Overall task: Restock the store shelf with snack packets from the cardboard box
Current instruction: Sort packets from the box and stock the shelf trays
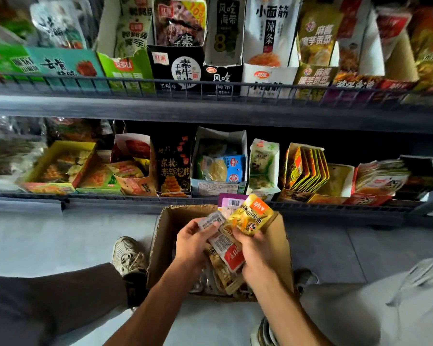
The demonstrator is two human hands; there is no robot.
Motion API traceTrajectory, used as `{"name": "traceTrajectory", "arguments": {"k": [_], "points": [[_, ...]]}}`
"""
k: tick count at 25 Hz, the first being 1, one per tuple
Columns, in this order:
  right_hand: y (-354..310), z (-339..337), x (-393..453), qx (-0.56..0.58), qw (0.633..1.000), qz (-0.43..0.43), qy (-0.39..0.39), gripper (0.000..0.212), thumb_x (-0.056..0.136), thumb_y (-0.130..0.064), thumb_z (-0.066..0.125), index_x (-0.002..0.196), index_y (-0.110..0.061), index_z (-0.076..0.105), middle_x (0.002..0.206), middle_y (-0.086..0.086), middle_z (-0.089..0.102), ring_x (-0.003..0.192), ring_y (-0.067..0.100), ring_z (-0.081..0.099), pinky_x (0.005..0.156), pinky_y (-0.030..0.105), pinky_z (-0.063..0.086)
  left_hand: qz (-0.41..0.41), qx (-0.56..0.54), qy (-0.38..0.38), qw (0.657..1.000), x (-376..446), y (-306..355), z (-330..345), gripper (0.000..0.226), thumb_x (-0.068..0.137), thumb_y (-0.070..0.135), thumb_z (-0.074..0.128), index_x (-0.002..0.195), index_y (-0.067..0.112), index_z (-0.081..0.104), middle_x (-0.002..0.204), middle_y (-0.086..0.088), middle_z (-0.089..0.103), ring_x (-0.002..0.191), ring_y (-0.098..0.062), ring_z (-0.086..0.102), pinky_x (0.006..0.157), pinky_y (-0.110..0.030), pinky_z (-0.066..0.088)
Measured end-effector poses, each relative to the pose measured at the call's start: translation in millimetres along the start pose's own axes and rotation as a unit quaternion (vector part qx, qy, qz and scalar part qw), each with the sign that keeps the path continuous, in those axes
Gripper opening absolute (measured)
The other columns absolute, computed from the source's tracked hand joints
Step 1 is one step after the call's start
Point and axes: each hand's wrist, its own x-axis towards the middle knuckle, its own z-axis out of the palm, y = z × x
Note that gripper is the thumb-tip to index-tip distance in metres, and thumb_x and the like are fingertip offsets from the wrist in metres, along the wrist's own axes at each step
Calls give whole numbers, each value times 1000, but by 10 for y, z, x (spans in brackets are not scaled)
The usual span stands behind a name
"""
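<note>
An open cardboard box (164,236) stands on the floor between my feet, with more snack packets (223,278) inside it. Above the box, both hands grip a fanned bunch of small packets. My right hand (254,255) holds a yellow and orange packet (249,216) at the top, with a red and white packet (231,253) below it. My left hand (193,242) pinches a clear packet with a printed label (209,219) at the bunch's left edge. A purple packet with a barcode (231,201) sticks up behind.
The lower shelf (110,202) runs just beyond the box, packed with open display cartons of snacks. An upper shelf (210,106) with a wire rail carries more cartons. My left shoe (128,254) and both knees flank the box on the grey tiled floor.
</note>
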Motion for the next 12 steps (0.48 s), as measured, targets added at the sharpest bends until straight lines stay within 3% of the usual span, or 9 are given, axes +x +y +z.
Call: {"name": "traceTrajectory", "arguments": {"k": [5,7,9,12], "points": [[-131,-122,-64,29,998,-39,49,16,86,-18,74,100,-20,67,101,3,74,93,22,67,80,36,50,17,26,71,997,136,144,-48,12,85,3,72,93,10,65,101,-16,73,94,-36,70,87,-55,57],[-312,-310,19,110,993,-30,-30,19,88,-10,69,105,-17,66,105,6,75,92,22,69,77,37,48,11,-49,119,992,277,235,-219,14,88,4,68,95,14,62,103,-15,71,97,-36,67,88,-53,55],[-379,-361,13,194,970,37,-139,33,86,0,64,117,-10,62,112,13,73,89,23,70,71,36,49,9,-145,145,979,381,268,-319,14,92,7,65,102,15,60,111,-18,70,105,-38,66,92,-56,53],[-155,-106,-150,201,952,122,-197,50,77,1,65,126,-4,59,110,17,72,93,29,67,77,40,52,0,-262,92,961,375,300,-209,29,99,18,57,128,16,53,122,-19,67,106,-36,68,87,-59,55]]}}
